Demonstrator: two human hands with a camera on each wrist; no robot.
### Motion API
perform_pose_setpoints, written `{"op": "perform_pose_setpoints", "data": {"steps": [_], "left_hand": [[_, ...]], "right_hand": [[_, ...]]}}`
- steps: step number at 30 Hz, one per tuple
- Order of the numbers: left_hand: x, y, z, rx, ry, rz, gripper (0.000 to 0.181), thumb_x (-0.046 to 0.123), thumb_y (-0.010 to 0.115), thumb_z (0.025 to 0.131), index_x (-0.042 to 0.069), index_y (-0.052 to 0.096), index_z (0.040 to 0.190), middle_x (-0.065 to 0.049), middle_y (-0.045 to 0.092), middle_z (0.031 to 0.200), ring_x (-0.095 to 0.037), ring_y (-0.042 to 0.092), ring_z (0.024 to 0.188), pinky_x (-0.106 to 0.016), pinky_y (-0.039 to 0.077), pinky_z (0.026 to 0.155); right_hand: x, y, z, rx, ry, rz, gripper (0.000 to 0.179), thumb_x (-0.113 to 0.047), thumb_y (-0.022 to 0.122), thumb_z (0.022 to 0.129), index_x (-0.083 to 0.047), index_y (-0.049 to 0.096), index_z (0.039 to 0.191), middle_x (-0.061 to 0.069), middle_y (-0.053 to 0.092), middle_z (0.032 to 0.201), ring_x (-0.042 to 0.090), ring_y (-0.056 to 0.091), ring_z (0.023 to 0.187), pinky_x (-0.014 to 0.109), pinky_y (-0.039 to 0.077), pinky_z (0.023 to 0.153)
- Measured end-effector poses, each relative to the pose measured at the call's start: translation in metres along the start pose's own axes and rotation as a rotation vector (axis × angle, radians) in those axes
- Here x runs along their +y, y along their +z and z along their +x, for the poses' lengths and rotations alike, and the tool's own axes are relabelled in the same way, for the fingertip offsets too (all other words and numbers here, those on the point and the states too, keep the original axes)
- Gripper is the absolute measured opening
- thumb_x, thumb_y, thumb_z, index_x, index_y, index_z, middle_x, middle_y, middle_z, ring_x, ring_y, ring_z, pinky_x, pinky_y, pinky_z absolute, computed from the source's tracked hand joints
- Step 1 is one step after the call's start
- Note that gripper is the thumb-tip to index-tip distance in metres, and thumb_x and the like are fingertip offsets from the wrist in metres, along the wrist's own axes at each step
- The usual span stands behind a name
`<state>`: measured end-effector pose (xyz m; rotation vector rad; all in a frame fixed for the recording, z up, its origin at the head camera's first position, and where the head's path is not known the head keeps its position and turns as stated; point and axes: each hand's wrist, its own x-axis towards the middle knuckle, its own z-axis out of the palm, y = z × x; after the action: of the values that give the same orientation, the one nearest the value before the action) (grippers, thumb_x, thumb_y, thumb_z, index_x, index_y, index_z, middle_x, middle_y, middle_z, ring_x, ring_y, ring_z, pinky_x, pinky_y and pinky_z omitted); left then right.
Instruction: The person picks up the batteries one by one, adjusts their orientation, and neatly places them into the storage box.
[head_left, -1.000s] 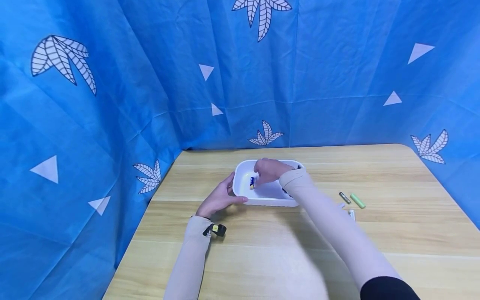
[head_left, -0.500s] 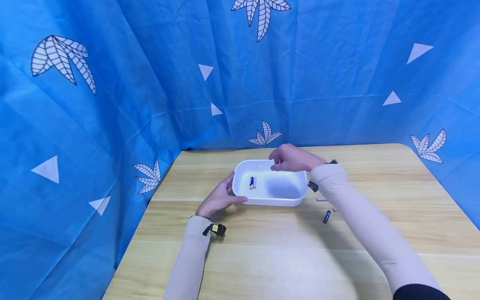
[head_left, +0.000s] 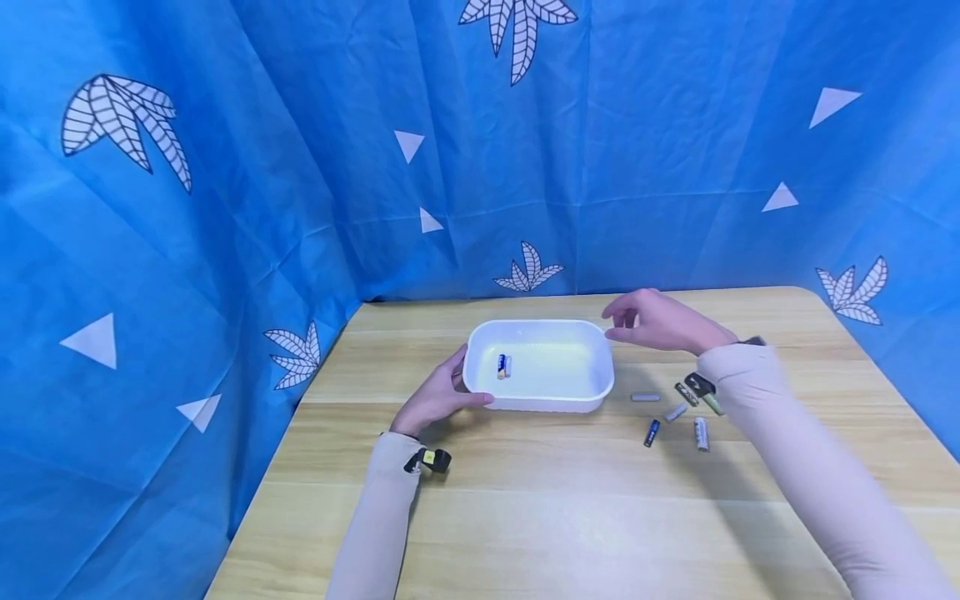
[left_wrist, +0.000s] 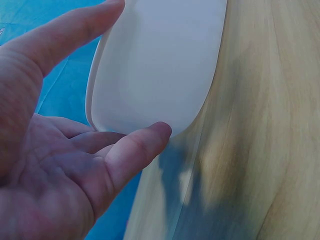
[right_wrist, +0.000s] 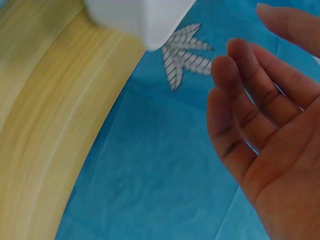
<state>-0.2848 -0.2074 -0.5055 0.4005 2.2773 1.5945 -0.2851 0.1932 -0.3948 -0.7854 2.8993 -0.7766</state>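
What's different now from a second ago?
The right hand moved out of the white tray, off to the right, and is empty. A pale battery now shows beside the blue battery inside; the hand probably let it go. The left hand stayed holding the tray's left end.

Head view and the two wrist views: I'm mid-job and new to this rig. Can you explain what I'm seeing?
There's no machine here, just a person's two bare hands. The widest picture comes from a camera on the head, looking forward and down; the other two come from cameras on each wrist.

The left hand grips the left end of a white tray on a wooden table. Two batteries lie in the tray, and six more lie on the table to its right. The right hand is empty, fingers bent, beyond those six. Blue cloth hangs behind.
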Motion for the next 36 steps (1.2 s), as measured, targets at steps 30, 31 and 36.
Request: {"op": "perform_pose_setpoints", "data": {"steps": [30,31,36], "left_hand": [[-0.001,0.002,-0.004,-0.011,0.032,-0.014,0.124,0.036,0.097,0.070,0.030,0.019,0.166,-0.001,0.045,0.164,-0.024,0.044,0.152,-0.046,0.039,0.124],[-0.001,0.002,-0.004,-0.012,0.032,-0.014,0.124,0.036,0.096,0.070,0.029,0.019,0.166,-0.001,0.045,0.164,-0.024,0.044,0.152,-0.045,0.039,0.124],[0.000,0.002,-0.004,-0.007,0.029,-0.008,0.124,0.037,0.096,0.070,0.027,0.019,0.167,-0.003,0.043,0.165,-0.024,0.044,0.151,-0.042,0.042,0.122]], "right_hand": [[0.076,0.015,-0.081,-0.192,0.042,0.006,0.052,-0.016,0.081,0.087,-0.002,0.066,0.135,0.019,0.067,0.124,0.038,0.064,0.114,0.061,0.056,0.096],[0.078,0.016,-0.083,-0.201,0.044,0.005,0.053,-0.017,0.082,0.086,-0.002,0.066,0.135,0.019,0.067,0.125,0.038,0.064,0.115,0.062,0.056,0.096],[0.084,0.020,-0.090,-0.234,0.062,-0.002,0.058,-0.021,0.085,0.082,-0.005,0.067,0.134,0.016,0.066,0.122,0.036,0.062,0.112,0.060,0.055,0.095]]}}
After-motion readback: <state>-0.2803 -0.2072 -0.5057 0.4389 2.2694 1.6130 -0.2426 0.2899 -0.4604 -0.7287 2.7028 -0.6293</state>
